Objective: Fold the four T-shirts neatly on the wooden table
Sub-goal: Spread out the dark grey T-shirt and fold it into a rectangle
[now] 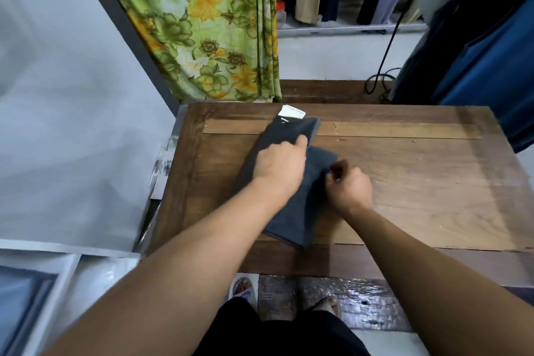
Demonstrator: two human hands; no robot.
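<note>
A dark grey T-shirt (291, 217) lies folded into a long narrow strip on the wooden table (419, 182), running from the near middle toward the far left. A white tag (293, 111) pokes out at its far end. My left hand (278, 166) rests on the middle of the strip, fingers curled over the fabric toward the far end. My right hand (349, 185) pinches the strip's right edge with curled fingers. No other T-shirt shows on the table.
A green flowered curtain (208, 26) hangs behind the table's far left corner. Hanging clothes (491, 46) crowd the right back, with a black cable (387, 46) beside them. Plastic-wrapped packages (43, 283) lie at the left. Floor and my foot (328, 305) show below the near edge.
</note>
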